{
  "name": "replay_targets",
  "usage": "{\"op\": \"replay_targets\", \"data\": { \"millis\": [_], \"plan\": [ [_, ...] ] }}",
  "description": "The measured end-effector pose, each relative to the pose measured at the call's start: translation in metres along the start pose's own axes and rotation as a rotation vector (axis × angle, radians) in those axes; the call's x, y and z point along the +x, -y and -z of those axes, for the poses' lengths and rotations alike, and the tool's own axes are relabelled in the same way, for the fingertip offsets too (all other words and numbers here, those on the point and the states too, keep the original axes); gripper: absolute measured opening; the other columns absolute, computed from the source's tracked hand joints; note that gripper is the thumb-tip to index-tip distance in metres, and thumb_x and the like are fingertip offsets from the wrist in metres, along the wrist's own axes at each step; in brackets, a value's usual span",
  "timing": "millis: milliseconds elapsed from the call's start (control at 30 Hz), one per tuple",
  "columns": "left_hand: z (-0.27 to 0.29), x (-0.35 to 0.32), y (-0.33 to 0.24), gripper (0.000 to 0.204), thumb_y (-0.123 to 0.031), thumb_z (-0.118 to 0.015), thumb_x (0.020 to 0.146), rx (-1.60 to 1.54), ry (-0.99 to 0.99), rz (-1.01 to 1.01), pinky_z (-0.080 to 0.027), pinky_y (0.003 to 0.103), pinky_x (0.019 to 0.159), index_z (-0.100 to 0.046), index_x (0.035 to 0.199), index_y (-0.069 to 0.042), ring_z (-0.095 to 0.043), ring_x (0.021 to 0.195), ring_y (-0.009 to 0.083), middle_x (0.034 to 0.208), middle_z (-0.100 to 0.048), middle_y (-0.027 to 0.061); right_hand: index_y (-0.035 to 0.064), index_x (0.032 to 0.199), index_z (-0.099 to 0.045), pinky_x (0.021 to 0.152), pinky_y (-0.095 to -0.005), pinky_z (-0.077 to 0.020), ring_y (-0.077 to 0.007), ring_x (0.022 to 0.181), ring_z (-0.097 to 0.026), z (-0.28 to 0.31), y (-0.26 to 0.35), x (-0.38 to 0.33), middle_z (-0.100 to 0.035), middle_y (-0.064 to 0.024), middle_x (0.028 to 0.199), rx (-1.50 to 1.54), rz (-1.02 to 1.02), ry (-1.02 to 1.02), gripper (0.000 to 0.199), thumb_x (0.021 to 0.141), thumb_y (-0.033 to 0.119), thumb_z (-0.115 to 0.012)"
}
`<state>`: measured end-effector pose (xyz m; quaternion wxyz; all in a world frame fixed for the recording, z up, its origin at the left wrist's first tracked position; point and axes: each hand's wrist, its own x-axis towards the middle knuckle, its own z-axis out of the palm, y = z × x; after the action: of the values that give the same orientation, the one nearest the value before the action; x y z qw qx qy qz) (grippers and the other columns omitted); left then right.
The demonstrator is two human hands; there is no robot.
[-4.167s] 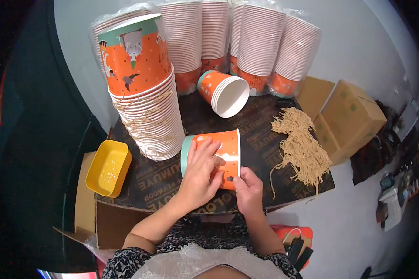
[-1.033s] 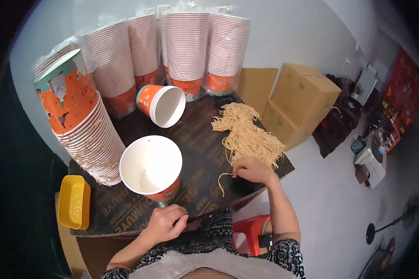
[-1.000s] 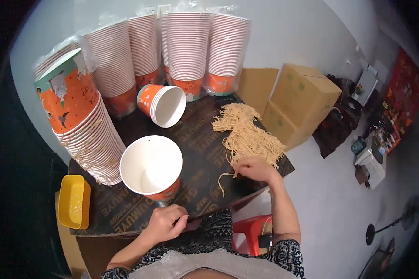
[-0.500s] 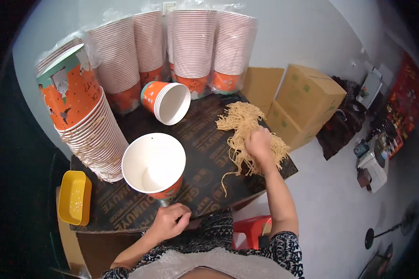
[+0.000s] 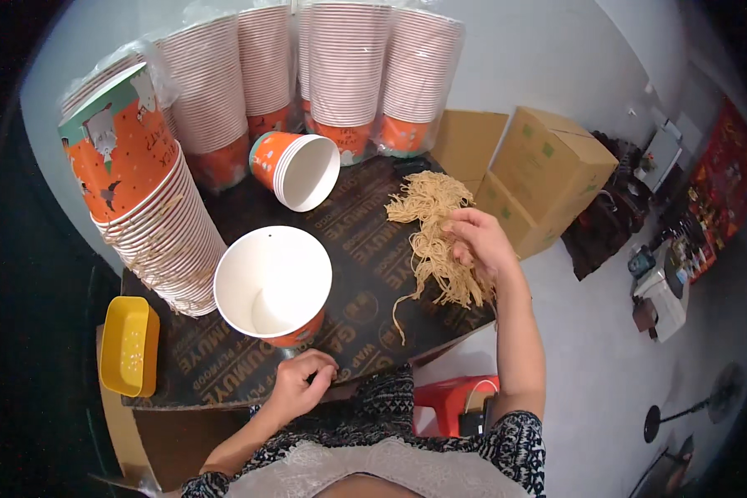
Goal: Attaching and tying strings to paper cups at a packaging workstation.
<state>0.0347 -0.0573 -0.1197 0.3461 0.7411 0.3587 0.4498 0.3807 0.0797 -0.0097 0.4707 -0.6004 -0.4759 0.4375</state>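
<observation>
Head view: right of upright paper bucket (image 5: 272,278), right hand (image 5: 478,239), fingers half-curled, over twine bundle (image 5: 441,259); pinch unclear. Left hand (image 5: 300,383) curled nearside of bucket, grip unclear. Single-strand draws should limit tangling.

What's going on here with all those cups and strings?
A person at a dark table has their right hand at a pile of tan strings, fingers partly curled; whether it grips any is hard to tell. Their left hand is loosely curled near the table's front edge, by a paper cup with its mouth up. Behind that, some nested cups lie sideways.
</observation>
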Motion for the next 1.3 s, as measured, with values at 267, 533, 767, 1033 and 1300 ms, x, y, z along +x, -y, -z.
{"op": "replay_targets", "data": {
  "millis": [267, 533, 767, 1033, 1300],
  "plan": [
    [-0.001, 0.002, -0.002, 0.009, 0.000, -0.060, 0.086, -0.014, 0.007, 0.039, -0.052, 0.032, 0.065, -0.063, 0.078, 0.004, -0.067, 0.073, 0.0232, 0.085, -0.068, 0.0135, 0.0049, 0.138, -0.050, 0.081, -0.0300, -0.0532, -0.0172, 0.098, -0.064, 0.002, 0.003, -0.061, -0.061, -0.0073, 0.122, -0.140, 0.154, 0.654, 0.044, 0.094, 0.006, -0.056],
    [0.000, 0.001, -0.007, 0.016, -0.003, -0.057, 0.088, 0.014, 0.009, 0.061, -0.052, 0.033, 0.071, -0.064, 0.074, 0.002, -0.067, 0.077, 0.0223, 0.083, -0.069, 0.0128, -0.0005, 0.118, -0.064, 0.083, -0.0285, -0.0508, -0.0163, 0.098, -0.064, 0.009, -0.032, -0.060, -0.068, -0.0061, 0.109, -0.195, 0.239, 0.477, 0.029, 0.091, 0.004, -0.058],
    [-0.002, 0.003, -0.007, 0.015, -0.002, -0.058, 0.087, 0.020, 0.007, 0.056, -0.052, 0.033, 0.071, -0.064, 0.074, 0.002, -0.067, 0.078, 0.0226, 0.083, -0.069, 0.0132, -0.0013, 0.090, -0.067, 0.071, -0.0278, -0.0482, -0.0136, 0.079, -0.060, -0.013, -0.066, -0.047, -0.067, -0.0063, 0.083, -0.540, 0.414, 0.267, 0.012, 0.089, 0.010, -0.061],
    [-0.002, 0.002, -0.005, 0.015, -0.002, -0.058, 0.087, 0.014, -0.008, 0.055, -0.052, 0.033, 0.071, -0.064, 0.074, 0.002, -0.067, 0.078, 0.0225, 0.082, -0.069, 0.0132, 0.0032, 0.097, -0.067, 0.080, -0.0378, -0.0501, -0.0309, 0.090, -0.063, -0.066, -0.085, -0.018, -0.066, -0.0136, 0.094, -0.593, 0.634, 0.118, 0.013, 0.089, 0.007, -0.058],
    [-0.002, 0.000, -0.001, 0.009, 0.001, -0.060, 0.086, 0.007, -0.016, -0.011, -0.052, 0.031, 0.066, -0.063, 0.078, 0.004, -0.067, 0.074, 0.0223, 0.085, -0.068, 0.0132, 0.0060, 0.086, -0.067, 0.082, -0.0411, -0.0465, -0.0331, 0.089, -0.054, -0.095, -0.087, 0.007, -0.055, -0.0129, 0.089, -0.908, 0.844, 0.089, 0.008, 0.079, 0.009, -0.065]
  ]
}}
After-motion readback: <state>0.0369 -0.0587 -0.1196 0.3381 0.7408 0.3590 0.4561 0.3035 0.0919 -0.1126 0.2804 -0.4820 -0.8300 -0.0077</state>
